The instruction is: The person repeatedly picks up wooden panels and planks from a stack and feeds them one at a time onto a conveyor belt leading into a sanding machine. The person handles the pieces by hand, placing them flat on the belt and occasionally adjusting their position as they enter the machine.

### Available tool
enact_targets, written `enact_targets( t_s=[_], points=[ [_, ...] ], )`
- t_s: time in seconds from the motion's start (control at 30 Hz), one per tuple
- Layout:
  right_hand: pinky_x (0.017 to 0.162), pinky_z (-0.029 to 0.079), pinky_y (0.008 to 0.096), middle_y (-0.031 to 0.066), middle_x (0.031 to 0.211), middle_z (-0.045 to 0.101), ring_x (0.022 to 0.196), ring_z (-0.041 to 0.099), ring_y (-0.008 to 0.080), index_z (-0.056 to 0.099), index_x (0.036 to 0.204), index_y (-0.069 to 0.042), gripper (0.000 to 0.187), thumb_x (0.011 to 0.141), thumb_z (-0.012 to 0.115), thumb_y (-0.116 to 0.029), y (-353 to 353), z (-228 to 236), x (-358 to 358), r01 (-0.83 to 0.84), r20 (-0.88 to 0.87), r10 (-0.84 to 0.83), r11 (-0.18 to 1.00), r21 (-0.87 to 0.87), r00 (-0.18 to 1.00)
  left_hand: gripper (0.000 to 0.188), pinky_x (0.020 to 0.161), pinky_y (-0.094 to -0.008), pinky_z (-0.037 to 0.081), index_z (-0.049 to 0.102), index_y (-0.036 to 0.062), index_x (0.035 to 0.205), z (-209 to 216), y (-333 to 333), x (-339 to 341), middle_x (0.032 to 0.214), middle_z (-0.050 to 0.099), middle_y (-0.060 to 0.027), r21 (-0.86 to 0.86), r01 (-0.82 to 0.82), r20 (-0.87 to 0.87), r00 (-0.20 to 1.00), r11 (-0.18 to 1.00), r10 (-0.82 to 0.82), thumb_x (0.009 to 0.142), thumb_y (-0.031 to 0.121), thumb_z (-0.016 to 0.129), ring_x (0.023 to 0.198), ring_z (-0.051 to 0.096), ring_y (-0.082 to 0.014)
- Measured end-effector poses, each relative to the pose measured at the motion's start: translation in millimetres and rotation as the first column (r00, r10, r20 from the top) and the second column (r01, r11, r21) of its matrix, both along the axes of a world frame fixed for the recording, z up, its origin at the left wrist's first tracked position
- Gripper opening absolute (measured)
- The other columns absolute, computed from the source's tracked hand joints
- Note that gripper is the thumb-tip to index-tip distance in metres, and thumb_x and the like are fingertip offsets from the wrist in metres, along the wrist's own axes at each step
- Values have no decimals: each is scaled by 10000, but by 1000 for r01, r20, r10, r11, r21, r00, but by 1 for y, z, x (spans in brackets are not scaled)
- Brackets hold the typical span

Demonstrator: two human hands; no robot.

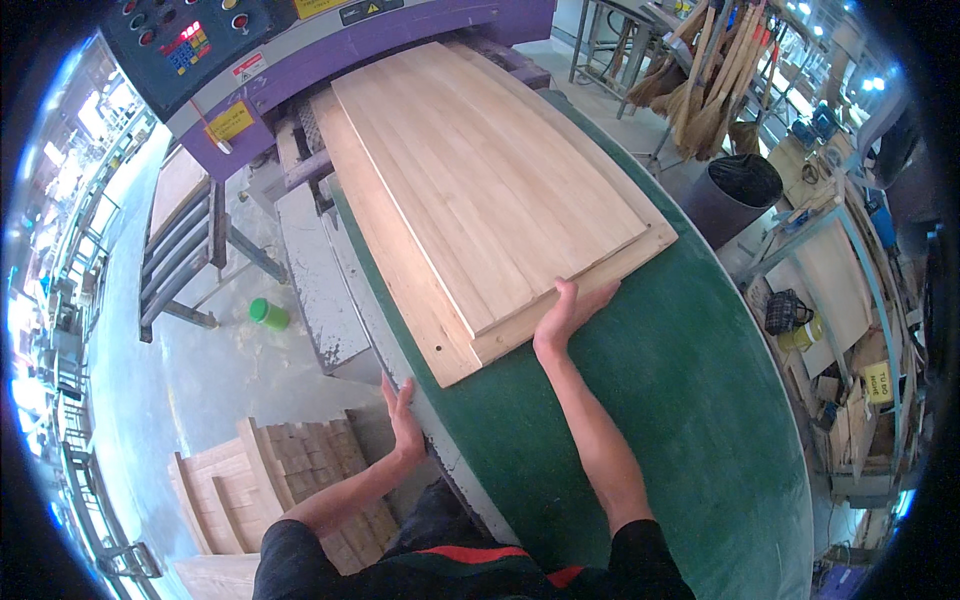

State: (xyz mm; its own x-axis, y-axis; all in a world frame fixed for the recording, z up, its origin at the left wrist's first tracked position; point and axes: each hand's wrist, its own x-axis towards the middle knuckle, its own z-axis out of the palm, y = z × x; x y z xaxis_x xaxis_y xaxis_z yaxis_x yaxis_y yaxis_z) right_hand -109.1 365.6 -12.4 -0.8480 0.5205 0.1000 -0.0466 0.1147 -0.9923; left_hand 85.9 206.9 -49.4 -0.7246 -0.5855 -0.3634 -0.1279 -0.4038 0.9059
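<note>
A pale panel of glued wood strips (480,180) lies on top of a larger wooden base board (400,250). Both rest on a green conveyor belt (640,400), their far end under the purple machine (380,45). My right hand (575,315) presses against the near end of the boards. Its thumb points up by the panel's edge, and the other fingers stretch along the base board's end without wrapping round it. Beside the belt, my left hand (403,420) touches the grey metal side rail (375,355), fingers extended and nothing held.
A control panel (185,45) tops the machine at the far left. Stacked wood pieces (310,450) stand at the lower left, near a green container (269,313) and a roller stand (185,240). On the right are brooms (705,90), a dark bin (735,195) and a cluttered rack (840,290).
</note>
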Motion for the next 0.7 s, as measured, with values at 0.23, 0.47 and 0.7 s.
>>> enact_targets(
  t_s=[0.23, 0.47, 0.7],
  points=[
    [1145, 33, 412, 272, 1501, 4, 1413, 10, 338, -17, 1417, 120, 977, 775, 553, -345, -17, 7, -10, 21, -8, -21, 998, -54, 1000, 701, 1051, -370, 274, 195, 127, 1466, -10, -4, 3, 1401, 334, -112, 20, 7, -23, 1000, 1000, -7, 885, 334, 526, 1237, 357, -253],
    [1141, -24, 445, 283, 1502, -35, 1411, -41, 362, -47, 1419, 105, 1013, 784, 555, -405, -29, 4, -26, 15, -18, -17, 998, -66, 1000, 708, 1055, -369, 272, 185, 123, 1469, -5, -2, 3, 1416, 324, -118, 34, 1, 5, 1000, 999, -2, 890, 336, 532, 1244, 355, -255],
    [1144, 50, 441, 290, 1485, 33, 1401, 48, 363, 0, 1410, 130, 995, 798, 553, -427, -42, 5, -41, 46, -18, -47, 998, -46, 999, 664, 1041, -368, 296, 204, 115, 1458, -8, -3, -1, 1395, 358, -117, -2, 11, -6, 1000, 1000, -11, 905, 305, 519, 1228, 380, -249]
  ],
)
